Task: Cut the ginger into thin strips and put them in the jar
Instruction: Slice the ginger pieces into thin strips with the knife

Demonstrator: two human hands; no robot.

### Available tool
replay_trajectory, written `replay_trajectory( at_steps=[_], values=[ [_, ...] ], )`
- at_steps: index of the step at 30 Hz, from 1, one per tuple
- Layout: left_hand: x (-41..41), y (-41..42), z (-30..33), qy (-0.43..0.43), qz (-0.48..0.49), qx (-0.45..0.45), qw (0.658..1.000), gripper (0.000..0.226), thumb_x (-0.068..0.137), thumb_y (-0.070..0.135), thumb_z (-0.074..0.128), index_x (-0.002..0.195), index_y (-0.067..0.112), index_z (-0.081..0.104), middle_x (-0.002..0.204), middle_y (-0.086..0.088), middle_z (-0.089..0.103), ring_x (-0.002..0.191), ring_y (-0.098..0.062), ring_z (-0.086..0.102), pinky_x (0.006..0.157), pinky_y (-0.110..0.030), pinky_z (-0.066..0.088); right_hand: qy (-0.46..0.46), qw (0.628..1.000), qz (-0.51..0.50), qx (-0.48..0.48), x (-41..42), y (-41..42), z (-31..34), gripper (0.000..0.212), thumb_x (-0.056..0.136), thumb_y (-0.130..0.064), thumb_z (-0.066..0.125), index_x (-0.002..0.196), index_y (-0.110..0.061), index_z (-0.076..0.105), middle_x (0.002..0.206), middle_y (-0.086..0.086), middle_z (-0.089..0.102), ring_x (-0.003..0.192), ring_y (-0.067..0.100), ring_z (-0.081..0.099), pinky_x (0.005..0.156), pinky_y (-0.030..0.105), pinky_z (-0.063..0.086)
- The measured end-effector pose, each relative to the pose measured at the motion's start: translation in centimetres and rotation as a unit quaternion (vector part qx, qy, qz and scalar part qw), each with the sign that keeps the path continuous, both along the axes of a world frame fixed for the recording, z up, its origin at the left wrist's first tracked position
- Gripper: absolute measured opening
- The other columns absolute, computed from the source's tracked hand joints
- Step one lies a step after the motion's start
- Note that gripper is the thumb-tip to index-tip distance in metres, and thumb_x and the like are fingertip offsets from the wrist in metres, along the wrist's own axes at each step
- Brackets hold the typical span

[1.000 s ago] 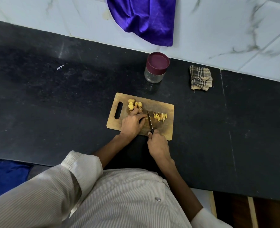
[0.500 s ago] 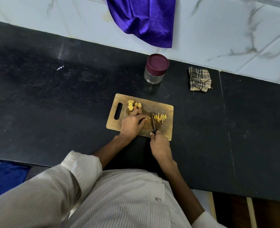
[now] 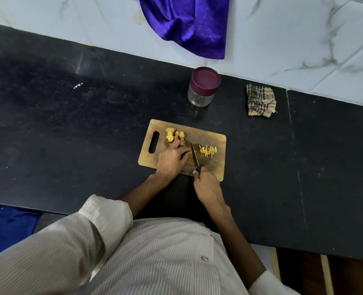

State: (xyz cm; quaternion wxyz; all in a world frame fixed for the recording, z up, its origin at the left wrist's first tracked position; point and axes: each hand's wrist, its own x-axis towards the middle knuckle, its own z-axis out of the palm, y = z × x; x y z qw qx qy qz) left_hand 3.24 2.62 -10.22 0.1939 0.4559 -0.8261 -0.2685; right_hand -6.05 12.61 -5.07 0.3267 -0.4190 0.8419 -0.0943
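Your left fingers [image 3: 181,149] are curled down on the wooden cutting board [image 3: 210,136], pressing a piece of ginger that is almost wholly hidden beneath them, so its shape cannot be told. Your left hand [image 3: 172,159] sits just beside the knife [image 3: 195,156], whose blade runs along the fingertips with its tip toward 12 o'clock. Your right hand [image 3: 207,185] is clenched around the black handle at the board's near edge, forefinger up by the blade's base. At 3 o'clock from the blade lies a small heap of thin ginger strips [image 3: 208,151]; at 12 o'clock from your left fingers sit uncut ginger chunks [image 3: 174,135], close to the board's slot handle. The jar [image 3: 203,87], clear glass with its maroon lid on, stands upright on the black counter [image 3: 69,124] at 12 o'clock from the board, apart from it. No readable label shows on it. A crumpled checked cloth [image 3: 260,101] lies at 3 o'clock from the jar, and a purple cloth [image 3: 189,24] hangs on the marble wall behind.
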Motion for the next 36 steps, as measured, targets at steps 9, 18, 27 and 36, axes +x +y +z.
replay_trajectory(
  at_steps=[9, 18, 27, 36],
  values=[
    [0.0, 0.1, -0.2, 0.004, 0.005, -0.01, 1.0, 0.022, 0.093, 0.024, 0.06, 0.11, 0.015, 0.07, 0.115, -0.004, 0.058, 0.091, -0.02, 0.062, 0.067, -0.037, 0.053, 0.028, 0.999, 0.021, 0.024, -0.4, 0.4, 0.3, 0.025, 0.107, -0.028, 0.037, 0.117, -0.01, 0.05, 0.108, 0.013, 0.065, 0.101, 0.03, 0.063, 0.082, 0.043, 0.049],
    [0.0, 0.1, -0.3, 0.004, 0.006, -0.011, 1.0, 0.022, 0.093, 0.026, 0.059, 0.109, 0.016, 0.071, 0.112, -0.003, 0.058, 0.089, -0.02, 0.061, 0.064, -0.037, 0.054, -0.007, 0.999, -0.05, -0.003, -0.5, -0.1, -0.1, 0.029, 0.107, -0.028, 0.037, 0.119, -0.005, 0.051, 0.111, 0.018, 0.062, 0.103, 0.035, 0.061, 0.079, 0.041, 0.047],
    [0.0, 0.1, -0.3, 0.009, 0.007, -0.001, 1.0, 0.025, 0.095, 0.027, 0.057, 0.115, 0.016, 0.067, 0.117, -0.001, 0.058, 0.096, -0.017, 0.06, 0.07, -0.033, 0.051, -0.03, 0.997, -0.067, -0.006, -0.9, 0.7, 0.2, 0.034, 0.107, -0.033, 0.036, 0.124, -0.009, 0.053, 0.111, 0.015, 0.063, 0.103, 0.032, 0.062, 0.089, 0.047, 0.05],
    [0.1, 0.1, -0.3, 0.011, 0.005, 0.009, 1.0, 0.026, 0.095, 0.024, 0.057, 0.116, 0.013, 0.067, 0.115, -0.004, 0.058, 0.093, -0.02, 0.061, 0.073, -0.039, 0.054, -0.055, 0.997, -0.058, -0.011, -0.3, 0.6, 0.5, 0.028, 0.106, -0.033, 0.039, 0.114, -0.011, 0.054, 0.104, 0.014, 0.065, 0.094, 0.031, 0.065, 0.083, 0.051, 0.054]
  ],
)
